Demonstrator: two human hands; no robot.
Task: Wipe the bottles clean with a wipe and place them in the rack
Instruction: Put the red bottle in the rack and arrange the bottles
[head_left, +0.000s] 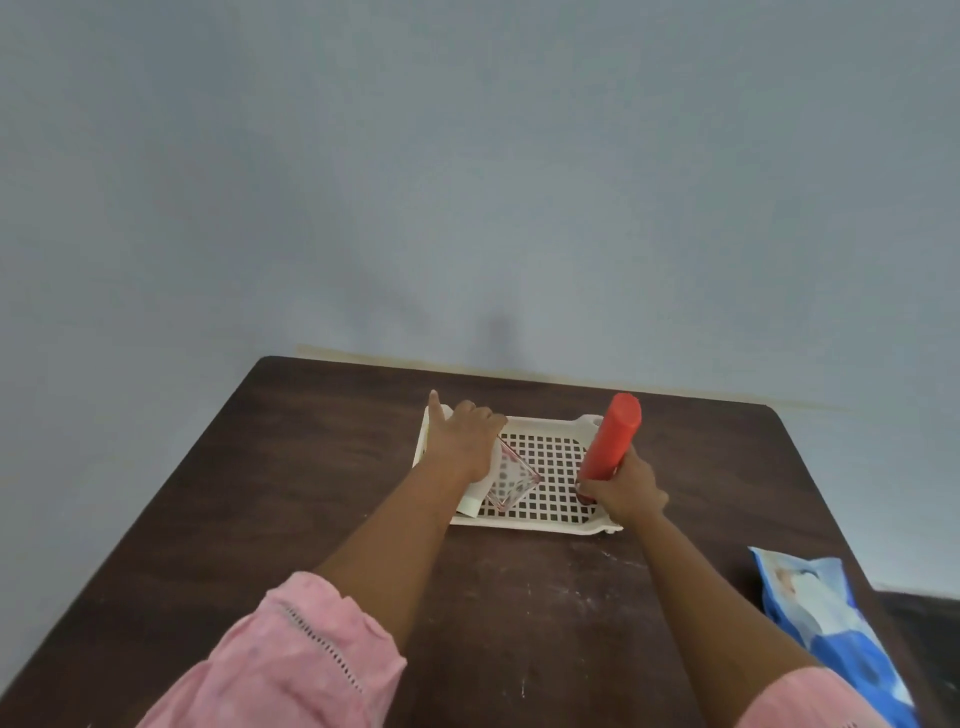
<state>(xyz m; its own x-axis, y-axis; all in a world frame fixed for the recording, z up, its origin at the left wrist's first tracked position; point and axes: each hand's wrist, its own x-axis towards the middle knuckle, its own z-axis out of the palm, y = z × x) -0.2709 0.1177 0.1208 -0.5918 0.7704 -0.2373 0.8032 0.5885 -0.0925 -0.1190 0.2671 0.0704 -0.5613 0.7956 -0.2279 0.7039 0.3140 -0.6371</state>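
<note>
Arms outstretched; left grip (464, 441) curled, one digit out; right grip (626, 493) clenched.

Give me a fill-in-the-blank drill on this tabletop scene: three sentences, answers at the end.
1. The tall bottle gripped by the right hand is coloured ___.
2. The white bottle in the left hand is down inside the ___.
3. The blue wipes pack lies near the table's ___ edge.
Missing words: red; rack; right.
</note>
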